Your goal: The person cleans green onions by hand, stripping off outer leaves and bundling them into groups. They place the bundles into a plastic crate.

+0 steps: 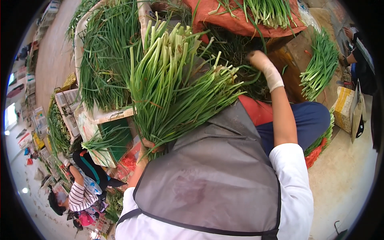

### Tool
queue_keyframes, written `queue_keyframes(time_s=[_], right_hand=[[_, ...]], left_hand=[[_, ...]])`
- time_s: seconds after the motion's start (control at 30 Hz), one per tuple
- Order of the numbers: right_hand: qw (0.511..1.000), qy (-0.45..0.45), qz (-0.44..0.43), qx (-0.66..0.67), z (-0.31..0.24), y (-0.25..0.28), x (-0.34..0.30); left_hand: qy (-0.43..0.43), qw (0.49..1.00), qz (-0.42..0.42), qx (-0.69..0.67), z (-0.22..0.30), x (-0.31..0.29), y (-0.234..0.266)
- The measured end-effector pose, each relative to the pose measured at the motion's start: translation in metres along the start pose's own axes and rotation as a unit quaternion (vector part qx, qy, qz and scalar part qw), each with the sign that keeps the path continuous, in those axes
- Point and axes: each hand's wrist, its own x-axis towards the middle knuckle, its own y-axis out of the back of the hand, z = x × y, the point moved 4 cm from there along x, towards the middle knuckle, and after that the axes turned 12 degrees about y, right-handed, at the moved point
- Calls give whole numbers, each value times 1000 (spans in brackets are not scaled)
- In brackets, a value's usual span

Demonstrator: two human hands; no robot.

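A big fanned bunch of garlic chives (168, 88) rests over my lap, pale cut ends up and leaf tips down toward me. My left hand (150, 147) is closed round its lower leafy part. Part of the bunch splays off to the right across my grey apron (212, 172). Beyond that, my right hand (259, 60) hovers over a dark heap of loose green trimmings (228, 46). A pale wrap covers its wrist. Motion smears its fingers, so I cannot make out whether they hold anything.
A pale-rimmed crate of chives (106, 60) stands at left. An orange-red sack (244, 20) bears more stalks at the back. Another chive bunch (320, 64) lies at right, near a yellow-and-white box (343, 106). A person in a striped top (82, 196) works at lower left.
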Motion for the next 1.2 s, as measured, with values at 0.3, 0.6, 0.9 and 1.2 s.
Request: queue_keyframes(time_s=[0.3,0.6,0.9,1.2], right_hand=[[887,-75,-109,442,-203,-29,75],[779,-67,234,577,-121,28,34],[588,-153,487,627,-29,103,-47],[676,426,145,584,-34,297,-100]], left_hand=[[-11,995,54,81,13,-9,-18],[-8,991,75,110,13,-15,-19],[-2,988,90,123,11,-20,-18],[1,989,92,118,7,-21,-17]])
